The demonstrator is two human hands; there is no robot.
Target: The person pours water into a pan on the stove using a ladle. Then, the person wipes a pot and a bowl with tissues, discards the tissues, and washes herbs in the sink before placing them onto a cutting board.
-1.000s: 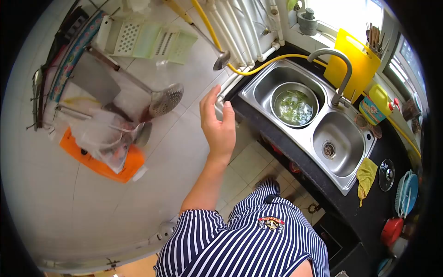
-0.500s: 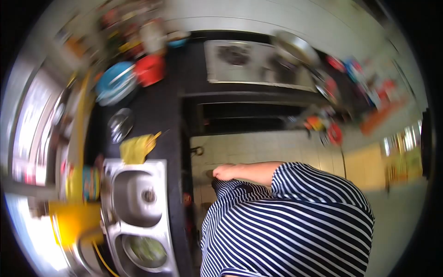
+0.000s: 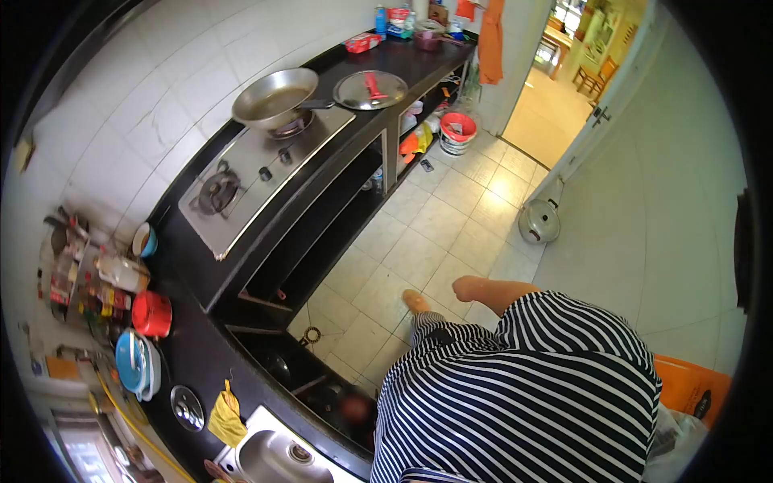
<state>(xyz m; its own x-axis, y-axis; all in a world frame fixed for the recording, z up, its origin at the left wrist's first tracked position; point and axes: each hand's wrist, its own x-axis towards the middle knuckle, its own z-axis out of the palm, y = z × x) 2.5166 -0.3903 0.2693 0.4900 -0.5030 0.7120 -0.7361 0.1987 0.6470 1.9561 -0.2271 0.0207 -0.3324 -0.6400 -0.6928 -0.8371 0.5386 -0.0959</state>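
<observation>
My right hand point(image 3: 469, 287) hangs in front of my body over the tiled floor, its fingers curled in with nothing seen in them. The arm comes out of a striped sleeve point(image 3: 555, 322). It touches nothing; the nearest thing below is my foot point(image 3: 415, 302) on the tiles. My left hand does not show clearly. A blurred reddish shape point(image 3: 354, 408) lies by the dark cabinet under the sink, and I cannot tell what it is.
A frying pan point(image 3: 278, 101) sits on the gas stove point(image 3: 266, 173), beside a lid point(image 3: 378, 90) with a red handle. The sink point(image 3: 270, 459) and a yellow cloth point(image 3: 228, 417) are at lower left. A lidded pot point(image 3: 539, 221) and a bucket point(image 3: 457, 137) stand on the floor near the doorway point(image 3: 555, 97).
My view has turned to the right, bringing the doorway and floor pot into sight and pushing the sink to the lower left edge. My right hand stays curled.
</observation>
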